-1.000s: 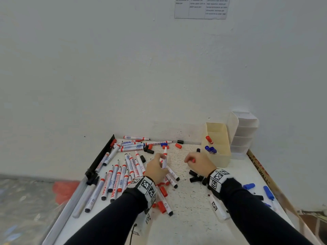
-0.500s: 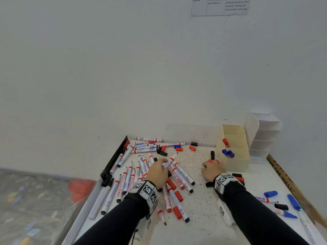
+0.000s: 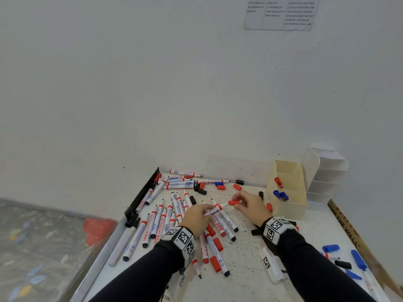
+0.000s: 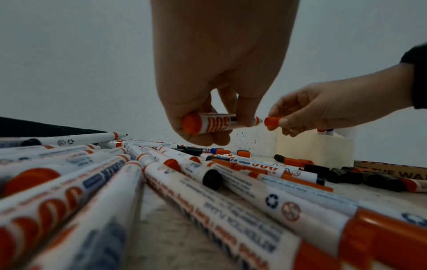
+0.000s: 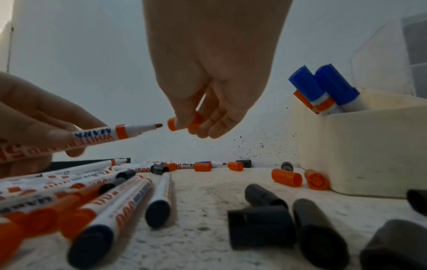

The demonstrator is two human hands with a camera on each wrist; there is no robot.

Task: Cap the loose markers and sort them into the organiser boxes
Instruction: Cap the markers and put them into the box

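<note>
The left hand (image 3: 197, 219) is gripping a red marker (image 3: 214, 211) while right-hand fingers (image 3: 239, 200) are pinching its cap (image 3: 234, 202); three markers are standing in the cream organiser (image 3: 290, 211), dozens waiting on the worktop (image 3: 246, 258).

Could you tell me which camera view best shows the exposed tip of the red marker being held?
The right wrist view: the red marker crosses side-on, its bare tip clear of the red cap. The left wrist view looks along the barrel, fingers hiding most of the nib. The head view shows it small and distant.
</note>
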